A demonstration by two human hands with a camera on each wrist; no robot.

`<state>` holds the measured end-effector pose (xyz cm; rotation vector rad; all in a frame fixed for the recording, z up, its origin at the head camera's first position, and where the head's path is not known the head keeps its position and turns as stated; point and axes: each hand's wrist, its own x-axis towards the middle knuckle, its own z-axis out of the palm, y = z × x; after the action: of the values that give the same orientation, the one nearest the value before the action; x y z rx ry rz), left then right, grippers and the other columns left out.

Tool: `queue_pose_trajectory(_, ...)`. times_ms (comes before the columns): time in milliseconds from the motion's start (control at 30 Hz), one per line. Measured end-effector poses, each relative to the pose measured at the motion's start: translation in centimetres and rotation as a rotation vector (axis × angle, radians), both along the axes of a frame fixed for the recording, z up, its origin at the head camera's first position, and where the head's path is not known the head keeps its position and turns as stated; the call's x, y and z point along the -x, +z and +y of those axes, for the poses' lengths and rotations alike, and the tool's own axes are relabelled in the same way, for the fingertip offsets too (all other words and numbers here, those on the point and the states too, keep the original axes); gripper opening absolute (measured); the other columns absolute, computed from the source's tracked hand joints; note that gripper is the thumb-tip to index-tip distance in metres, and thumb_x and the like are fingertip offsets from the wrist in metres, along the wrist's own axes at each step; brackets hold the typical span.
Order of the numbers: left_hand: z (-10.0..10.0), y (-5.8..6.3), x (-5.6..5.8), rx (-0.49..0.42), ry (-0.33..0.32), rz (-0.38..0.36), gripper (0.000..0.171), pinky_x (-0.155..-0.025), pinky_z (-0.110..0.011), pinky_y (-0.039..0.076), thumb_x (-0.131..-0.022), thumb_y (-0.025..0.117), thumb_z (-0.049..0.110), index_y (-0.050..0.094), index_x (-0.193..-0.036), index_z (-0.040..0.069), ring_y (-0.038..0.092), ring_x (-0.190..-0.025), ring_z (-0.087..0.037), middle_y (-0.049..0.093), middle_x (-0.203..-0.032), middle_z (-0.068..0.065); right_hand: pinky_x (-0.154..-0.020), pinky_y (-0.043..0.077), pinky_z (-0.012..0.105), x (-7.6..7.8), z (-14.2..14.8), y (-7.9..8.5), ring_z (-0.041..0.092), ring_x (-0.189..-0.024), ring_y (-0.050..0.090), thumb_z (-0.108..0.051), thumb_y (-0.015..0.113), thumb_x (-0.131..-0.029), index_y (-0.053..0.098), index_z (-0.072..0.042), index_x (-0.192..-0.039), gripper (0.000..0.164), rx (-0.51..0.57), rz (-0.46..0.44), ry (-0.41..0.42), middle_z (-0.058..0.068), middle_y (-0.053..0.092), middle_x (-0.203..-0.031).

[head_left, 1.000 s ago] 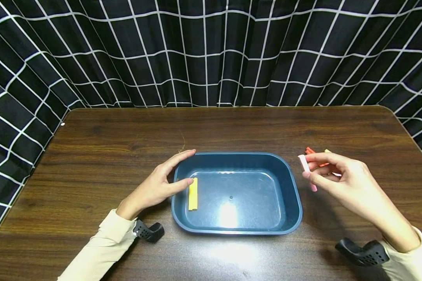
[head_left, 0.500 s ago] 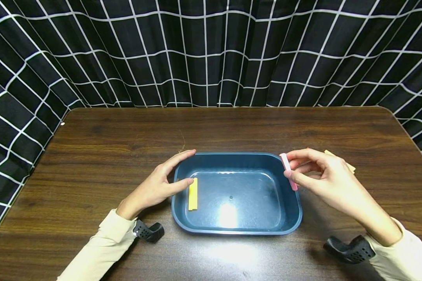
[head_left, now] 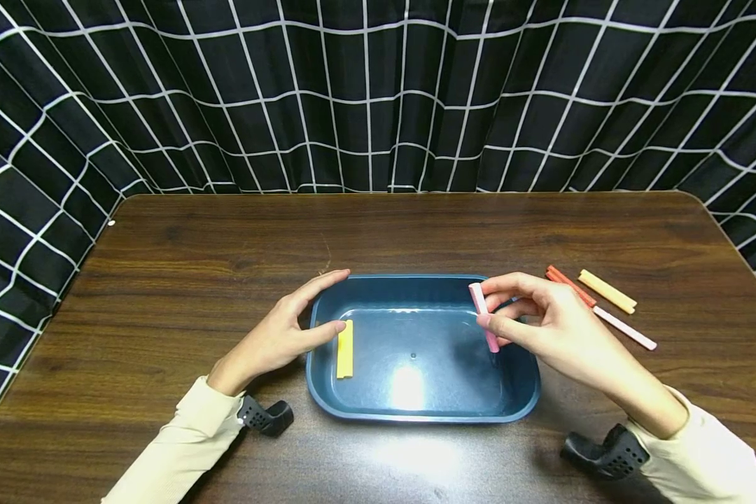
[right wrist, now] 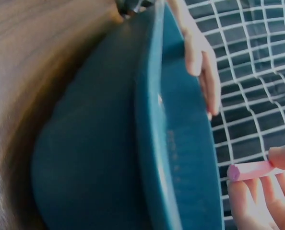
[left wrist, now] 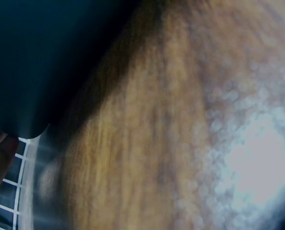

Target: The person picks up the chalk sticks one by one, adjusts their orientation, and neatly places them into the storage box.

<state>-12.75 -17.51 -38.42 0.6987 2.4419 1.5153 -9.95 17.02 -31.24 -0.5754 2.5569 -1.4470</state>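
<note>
A pink chalk stick [head_left: 486, 323] is pinched between the thumb and fingers of my right hand [head_left: 535, 311], over the right part of a blue plastic tub [head_left: 416, 418]. The right wrist view shows the round end of the pink chalk [right wrist: 248, 171] beyond the fingertips. My left hand [head_left: 283, 332] rests at the tub's left rim, thumb stretched over the inside and fingers straight along the back-left corner. Below that thumb, yellow chalk [head_left: 345, 353] lies on the tub floor. The left wrist view is mostly the tub's dark outer wall [left wrist: 41, 57].
To the right of the tub, red chalk [head_left: 570, 283], pale yellow chalk [head_left: 607, 291] and a light pink chalk stick [head_left: 625, 328] lie on the wooden table [head_left: 227, 238]. A black curtain with a white grid [head_left: 378, 98] hangs behind the table.
My right hand has moved left with the pink chalk, from beside the tub to over its inside. The chalk on the right of the table is now uncovered. My left hand stays put.
</note>
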Motion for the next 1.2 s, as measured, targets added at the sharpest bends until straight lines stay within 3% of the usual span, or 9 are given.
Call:
queue_pose_trajectory(200, 0.0, 0.0, 0.0, -0.004, -0.001, 0.003, 0.067, -0.122, -0.05, 0.025, -0.092, 0.07, 0.016, 0.04, -0.152, 0.016, 0.031, -0.15, -0.022, 0.036, -0.16, -0.003, -0.066, 0.058, 0.027, 0.1, -1.3, -0.4, 0.012, -0.073, 0.072, -0.006, 0.068, -0.091, 0.063, -0.002, -0.117, 0.026, 0.009, -0.043, 0.01, 0.011, 0.073, -0.079)
queue_pose_trajectory(433, 0.0, 0.0, -0.1, -0.008, -0.005, -0.004, 0.067, -0.122, -0.05, 0.026, -0.092, 0.07, 0.016, 0.04, -0.152, 0.017, 0.03, -0.15, -0.022, 0.036, -0.16, -0.003, -0.066, 0.051, 0.023, 0.3, -2.6, -0.9, 0.013, -0.074, 0.072, -0.008, 0.069, -0.091, 0.064, -0.005, -0.116, 0.027, -0.004, -0.069, 0.021, 0.009, 0.073, -0.076)
queue_pose_trajectory(733, 0.0, 0.1, 0.0, -0.023, -0.009, -0.009, 0.067, -0.122, -0.049, 0.026, -0.091, 0.07, 0.015, 0.04, -0.152, 0.015, 0.032, -0.149, -0.021, 0.038, -0.159, -0.002, -0.065, 0.053, 0.023, 0.8, -3.9, -1.2, 0.011, -0.08, 0.071, -0.013, 0.072, -0.089, 0.066, -0.004, -0.116, 0.029, 0.003, -0.094, 0.012, 0.008, 0.071, -0.096)
queue_pose_trajectory(1200, 0.1, 0.0, 0.0, -0.017, -0.006, -0.01, 0.067, -0.121, -0.05, 0.029, -0.092, 0.07, 0.016, 0.04, -0.152, 0.015, 0.034, -0.147, -0.023, 0.037, -0.159, -0.003, -0.064, 0.055, 0.025, 1.7, -5.7, -1.9, 0.014, -0.073, 0.069, -0.01, 0.07, -0.09, 0.063, -0.001, -0.12, 0.032, 0.029, -0.175, 0.05, 0.012, 0.068, -0.099)
